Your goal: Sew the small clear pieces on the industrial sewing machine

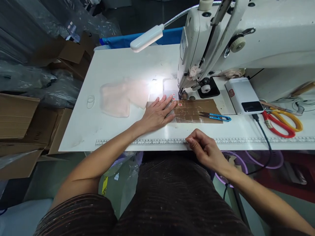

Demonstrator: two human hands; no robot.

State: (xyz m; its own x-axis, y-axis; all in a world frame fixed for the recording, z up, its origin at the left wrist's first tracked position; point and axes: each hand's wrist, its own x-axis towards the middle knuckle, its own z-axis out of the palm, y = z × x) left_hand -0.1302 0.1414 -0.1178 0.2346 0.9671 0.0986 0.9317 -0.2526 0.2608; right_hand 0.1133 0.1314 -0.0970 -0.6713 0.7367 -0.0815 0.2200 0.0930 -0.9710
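Note:
My left hand (158, 113) lies flat with its fingers spread, left of the sewing machine's needle (180, 93). It rests on the table at the left end of a brown tape-covered strip (192, 111). Pale pink fabric pieces (115, 100) lie to its left under the lamp's glare. My right hand (204, 147) is closed at the table's front edge, thumb and forefinger pinched over the printed ruler (152, 142); whatever they may hold is too small to make out. Blue thread snips (216, 116) lie on the brown strip, beyond the right hand.
The white sewing machine (275, 36) fills the upper right. A white power bank (243, 96) with a cable stands beside red-handled scissors (280, 126) and a yellow-handled tool (290, 119). A lamp (147, 38) hangs over the table. Cardboard boxes (31, 134) stand at left; purple baskets (242, 162) are below.

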